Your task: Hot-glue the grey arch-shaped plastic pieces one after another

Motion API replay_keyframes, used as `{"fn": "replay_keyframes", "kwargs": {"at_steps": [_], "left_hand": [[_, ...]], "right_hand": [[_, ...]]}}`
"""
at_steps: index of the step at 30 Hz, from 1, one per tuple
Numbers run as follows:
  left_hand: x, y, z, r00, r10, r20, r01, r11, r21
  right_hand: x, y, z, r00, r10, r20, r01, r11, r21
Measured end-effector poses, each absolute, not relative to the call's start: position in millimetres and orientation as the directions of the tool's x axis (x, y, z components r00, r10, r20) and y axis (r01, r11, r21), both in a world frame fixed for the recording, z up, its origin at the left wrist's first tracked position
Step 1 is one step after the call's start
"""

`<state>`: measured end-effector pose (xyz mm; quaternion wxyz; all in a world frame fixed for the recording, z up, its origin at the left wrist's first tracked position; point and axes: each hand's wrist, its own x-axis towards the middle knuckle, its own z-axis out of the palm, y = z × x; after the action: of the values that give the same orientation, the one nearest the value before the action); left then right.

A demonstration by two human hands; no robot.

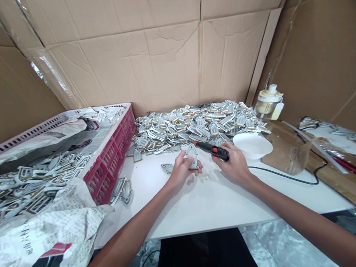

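Observation:
My left hand (181,168) is closed on a small grey shield-shaped badge piece (192,154), holding it upright over the white table top (206,195). My right hand (233,164) grips a black and orange corded pen-like tool (212,149), its tip pointing left toward the badge piece. A large heap of the same grey pieces (193,124) lies just behind both hands. One loose piece (167,167) rests on the table left of my left hand.
A red plastic crate (114,149) lined with newspaper and holding several more pieces stands at the left. A white bowl (252,145) and a lidded jar (269,103) sit at the right. The tool's black cord (286,175) trails right. Cardboard walls enclose the bench.

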<state>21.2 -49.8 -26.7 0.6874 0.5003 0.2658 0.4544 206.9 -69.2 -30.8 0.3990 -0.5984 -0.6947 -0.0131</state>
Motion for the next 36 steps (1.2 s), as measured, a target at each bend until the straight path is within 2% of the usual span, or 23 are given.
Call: {"fn": "replay_keyframes", "kwargs": {"at_steps": [4, 7, 13, 16, 19, 26, 31, 36], "left_hand": [[13.1, -41.1, -17.3, 0.396, 0.897, 0.197, -0.432, -0.007, 0.902], [5.8, -33.9, -9.7, 0.299, 0.917, 0.265, -0.468, -0.101, 0.878], [-2.8, -23.5, -7.4, 0.109, 0.948, 0.298, -0.416, -0.229, 0.88], [-1.4, -21.9, -12.8, 0.118, 0.953, 0.277, -0.387, -0.213, 0.897], [1.9, -22.3, -18.6, 0.168, 0.957, 0.238, -0.391, -0.157, 0.907], [7.3, -28.7, -20.3, 0.246, 0.945, 0.217, -0.374, -0.114, 0.92], [8.8, -32.0, -20.1, 0.287, 0.928, 0.239, -0.357, -0.128, 0.925], [8.2, -31.8, -23.6, 0.297, 0.916, 0.271, -0.318, -0.173, 0.932]], "right_hand": [[205.1, -71.0, -28.7, 0.026, 0.846, 0.533, 0.829, 0.28, -0.484], [206.2, -72.1, -25.8, -0.015, 0.866, 0.499, 0.806, 0.306, -0.507], [208.9, -75.6, -18.6, -0.261, 0.885, 0.387, 0.634, 0.459, -0.623], [206.9, -79.2, -16.5, -0.308, 0.873, 0.379, 0.528, 0.488, -0.695], [204.2, -81.4, -16.9, -0.249, 0.867, 0.432, 0.494, 0.497, -0.713], [202.8, -79.3, -21.4, -0.162, 0.841, 0.517, 0.564, 0.509, -0.65], [201.7, -80.5, -20.8, -0.165, 0.843, 0.512, 0.621, 0.493, -0.61], [200.3, -81.8, -19.4, -0.138, 0.858, 0.495, 0.637, 0.459, -0.619]]}}
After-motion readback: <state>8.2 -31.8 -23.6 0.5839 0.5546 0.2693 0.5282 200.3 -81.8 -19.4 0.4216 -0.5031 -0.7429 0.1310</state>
